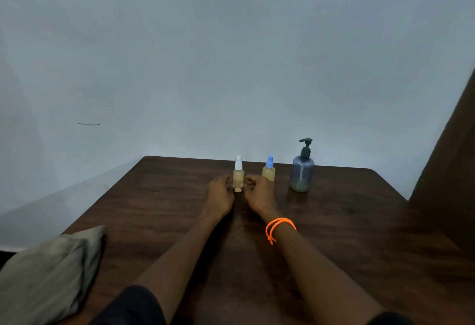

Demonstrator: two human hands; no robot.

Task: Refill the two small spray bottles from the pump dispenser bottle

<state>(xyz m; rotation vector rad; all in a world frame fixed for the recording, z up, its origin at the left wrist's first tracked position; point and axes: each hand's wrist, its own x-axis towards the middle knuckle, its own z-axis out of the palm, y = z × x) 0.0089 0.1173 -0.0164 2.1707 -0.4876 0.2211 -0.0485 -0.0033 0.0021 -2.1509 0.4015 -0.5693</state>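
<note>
While both hands sit mid-desk toward the far edge, they flank the white-cap bottle [238,173], which stands upright there, holding pale yellowish liquid. Left hand [220,195] is on its left, fingers curled in at the bottle's base; right hand [258,193] mirrors it on the right, fingers curled likewise. Fingertips look to be touching or pinching the lower bottle from both sides, but low light and blur mean I cannot tell if either has a real grip. Blue-cap bottle [268,169] stands upright just beside the right hand, on its far side, same pale liquid inside, cap on. Pump bottle [302,169] stands upright further right, near the far edge, apart from both small bottles; translucent blue-grey body, dark pump head, only a shallow layer of liquid at the bottom. Orange bracelet [280,227] on the right wrist. Grey-beige cushion [51,270] lies at the desk's [359,234] near-left corner. Plain pale wall [231,54] behind the far edge.
</note>
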